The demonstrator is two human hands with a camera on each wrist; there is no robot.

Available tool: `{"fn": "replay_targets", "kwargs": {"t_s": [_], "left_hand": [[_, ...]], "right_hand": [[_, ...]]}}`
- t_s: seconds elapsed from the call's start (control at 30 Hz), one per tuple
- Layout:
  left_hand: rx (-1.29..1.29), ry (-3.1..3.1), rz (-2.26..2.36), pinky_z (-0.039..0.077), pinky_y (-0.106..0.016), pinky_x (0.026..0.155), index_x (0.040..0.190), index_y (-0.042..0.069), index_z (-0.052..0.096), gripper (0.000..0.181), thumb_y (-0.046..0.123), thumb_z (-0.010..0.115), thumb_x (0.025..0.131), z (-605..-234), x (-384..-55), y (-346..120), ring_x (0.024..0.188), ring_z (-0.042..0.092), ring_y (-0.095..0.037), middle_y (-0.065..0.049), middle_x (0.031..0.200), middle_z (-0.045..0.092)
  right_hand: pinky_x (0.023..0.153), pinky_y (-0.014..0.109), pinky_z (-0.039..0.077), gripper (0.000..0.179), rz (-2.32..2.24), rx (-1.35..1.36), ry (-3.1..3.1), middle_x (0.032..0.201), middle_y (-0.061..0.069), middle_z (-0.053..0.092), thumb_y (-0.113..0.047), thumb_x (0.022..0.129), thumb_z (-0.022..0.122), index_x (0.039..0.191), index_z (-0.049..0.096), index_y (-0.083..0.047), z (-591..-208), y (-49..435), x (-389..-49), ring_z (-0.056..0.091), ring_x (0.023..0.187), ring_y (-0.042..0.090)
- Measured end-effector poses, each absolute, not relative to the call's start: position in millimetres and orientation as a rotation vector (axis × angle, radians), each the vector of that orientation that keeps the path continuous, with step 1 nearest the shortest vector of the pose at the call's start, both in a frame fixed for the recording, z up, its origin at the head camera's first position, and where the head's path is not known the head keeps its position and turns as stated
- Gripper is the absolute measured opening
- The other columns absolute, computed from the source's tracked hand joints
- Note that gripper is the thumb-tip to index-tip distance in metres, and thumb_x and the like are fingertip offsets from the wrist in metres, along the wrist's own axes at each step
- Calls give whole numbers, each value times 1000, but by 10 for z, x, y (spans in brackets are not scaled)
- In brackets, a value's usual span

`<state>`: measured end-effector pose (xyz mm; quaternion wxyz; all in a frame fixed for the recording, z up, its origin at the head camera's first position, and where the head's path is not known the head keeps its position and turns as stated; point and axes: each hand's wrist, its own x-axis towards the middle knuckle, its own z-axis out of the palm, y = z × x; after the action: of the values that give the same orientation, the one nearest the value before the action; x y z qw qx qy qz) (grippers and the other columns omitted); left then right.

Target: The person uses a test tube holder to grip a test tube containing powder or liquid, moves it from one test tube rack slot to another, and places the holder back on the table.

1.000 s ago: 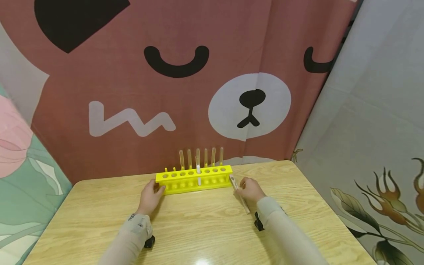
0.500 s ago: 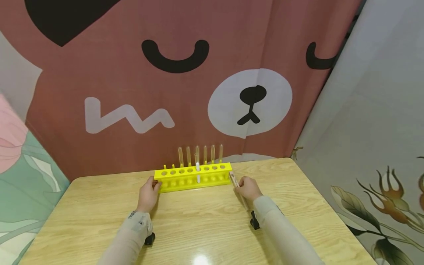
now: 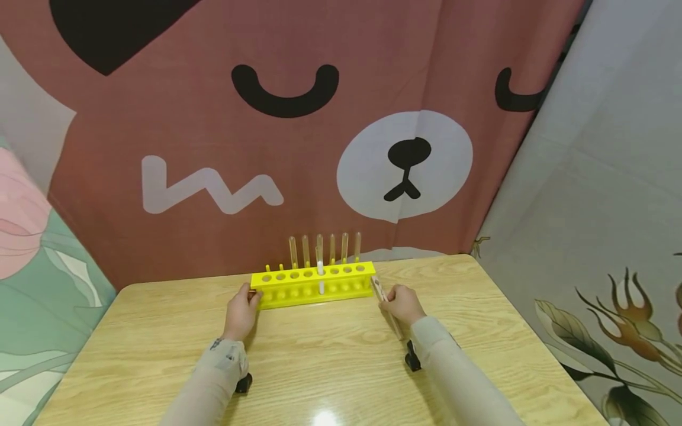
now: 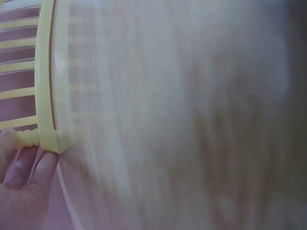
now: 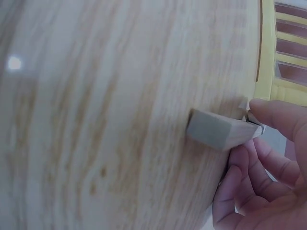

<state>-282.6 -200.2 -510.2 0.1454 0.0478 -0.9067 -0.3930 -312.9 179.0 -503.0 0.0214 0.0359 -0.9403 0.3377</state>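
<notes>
A yellow test tube rack (image 3: 293, 282) stands near the table's back edge. My left hand (image 3: 240, 315) grips its left end; in the left wrist view, the thumb and fingers (image 4: 44, 172) close on the end post. One test tube with white contents (image 3: 321, 268) stands in a hole around the rack's middle. Behind, several clear test tubes (image 3: 358, 247) sit upside down on the pegs. My right hand (image 3: 403, 304) pinches a wooden test tube holder (image 3: 395, 325), which lies slanted beside the rack's right end. Its square end (image 5: 208, 128) points toward the right wrist camera.
The wood-grain table (image 3: 319, 367) extends in front of the rack and to both sides. A curtain with a bear's face (image 3: 213, 136) hangs right behind the table. Flowered cloths hang at left (image 3: 21, 231) and right (image 3: 602, 207). Black wrist cameras (image 3: 412, 357) sit beneath the sleeves.
The head view shifts slightly. Both hands, the rack and the wooden test tube holder keep their places.
</notes>
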Motion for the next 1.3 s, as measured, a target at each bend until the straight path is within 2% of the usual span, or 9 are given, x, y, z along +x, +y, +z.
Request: {"fn": "replay_targets", "kwargs": {"t_s": [0.57, 0.93, 1.3], "left_hand": [[178, -2635, -1151, 44, -35, 66, 102, 3, 50, 16, 16, 51, 92, -5133, -2803, -1965, 77, 52, -23, -12, 89, 58], [162, -2604, -1162, 43, -31, 61, 100, 5, 51, 13, 15, 52, 92, -5080, -2869, -1898, 72, 51, -20, -8, 83, 57], [216, -2640, -1177, 45, -35, 68, 104, 5, 50, 16, 16, 50, 92, -5094, -2868, -1969, 79, 53, -21, -10, 91, 59]], "right_hand": [[51, 28, 41, 16, 1099, 91, -2908, 65, 5, 52, -12, 74, 68, 74, 55, -4, -5043, 1840, -3054, 47, 57, 18], [52, 30, 44, 19, 1216, 37, -2824, 75, 9, 55, -14, 83, 61, 89, 54, 2, -4896, 1950, -2996, 51, 61, 18], [51, 30, 43, 17, 1191, 9, -2663, 73, 11, 55, -11, 82, 57, 90, 55, 4, -4826, 2024, -3033, 51, 57, 18]]}}
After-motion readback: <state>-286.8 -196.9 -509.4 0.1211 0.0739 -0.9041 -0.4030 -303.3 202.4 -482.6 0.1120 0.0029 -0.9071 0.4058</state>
